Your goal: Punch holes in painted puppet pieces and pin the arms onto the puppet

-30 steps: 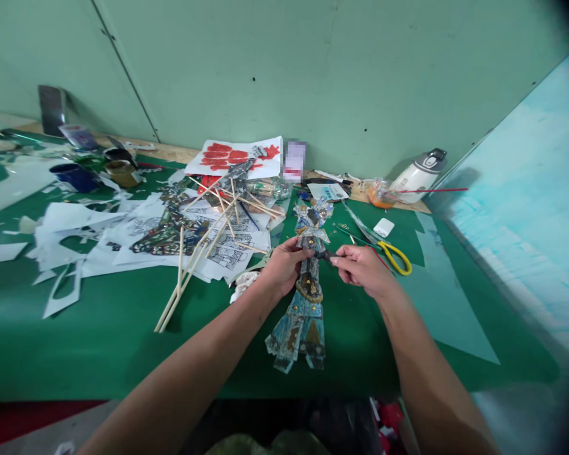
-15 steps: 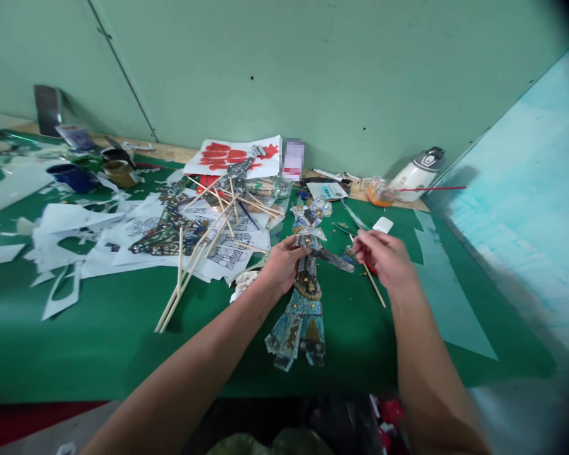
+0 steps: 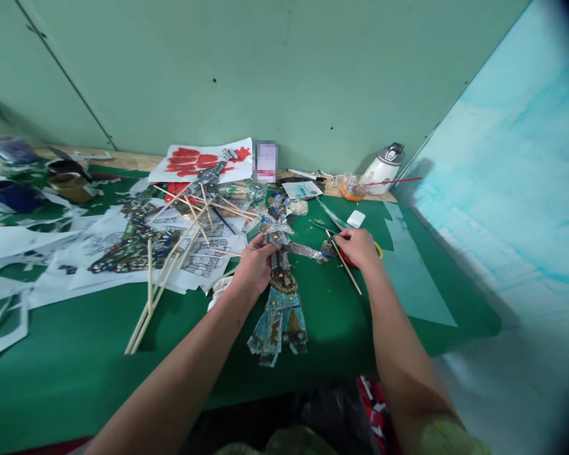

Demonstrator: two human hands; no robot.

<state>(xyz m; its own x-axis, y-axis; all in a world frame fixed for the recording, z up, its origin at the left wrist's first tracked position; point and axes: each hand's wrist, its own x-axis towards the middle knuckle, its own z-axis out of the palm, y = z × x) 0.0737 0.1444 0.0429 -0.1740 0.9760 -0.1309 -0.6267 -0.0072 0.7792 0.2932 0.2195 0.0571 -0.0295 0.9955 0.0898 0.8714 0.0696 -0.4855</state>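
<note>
In the head view, a flat puppet [image 3: 284, 300] is over the green counter [image 3: 339, 344]. The left hand [image 3: 255, 262] has its grip pinched on the puppet's middle. Right of the puppet, the right hand [image 3: 360, 248] curls; I cannot tell if it holds anything.

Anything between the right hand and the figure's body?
Yes: a thin pale stick lies beside the right hand; nearer the figure, a small painted piece lies by the end of its outstretched arm. Can't tell if piece and arm join.
</note>
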